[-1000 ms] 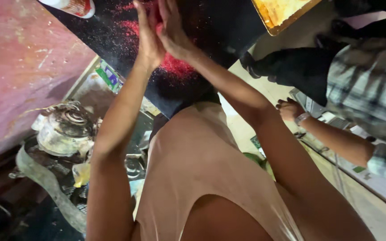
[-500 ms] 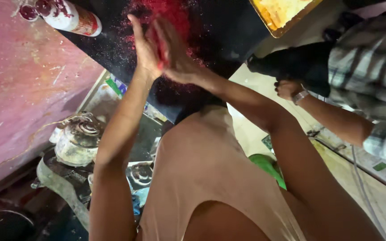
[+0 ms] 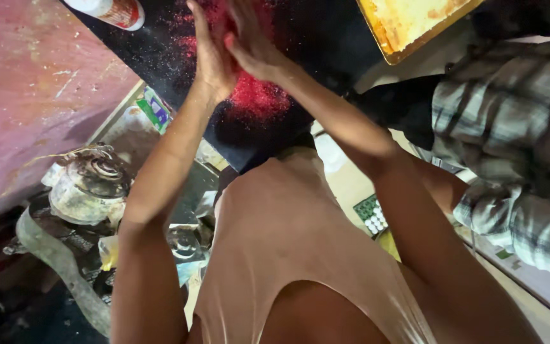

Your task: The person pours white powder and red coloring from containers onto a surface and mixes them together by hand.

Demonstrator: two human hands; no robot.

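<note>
My left hand and my right hand are raised together over a black board, palms pressed against each other. Red powder lies scattered on the board below them and stains my fingers. Whether any powder sits between the palms is hidden. My fingertips run past the top edge of the view. My pale sleeveless top fills the lower middle.
A white and red container lies on the board at the top left. A yellow tray sits at the top right. A person in a checked shirt stands at the right. Clear plastic jars and lids clutter the lower left beside a pink wall.
My joined hands have stayed pressed together and slid a little against each other. The view has shifted, so the red-capped container now sits nearer the top edge.
</note>
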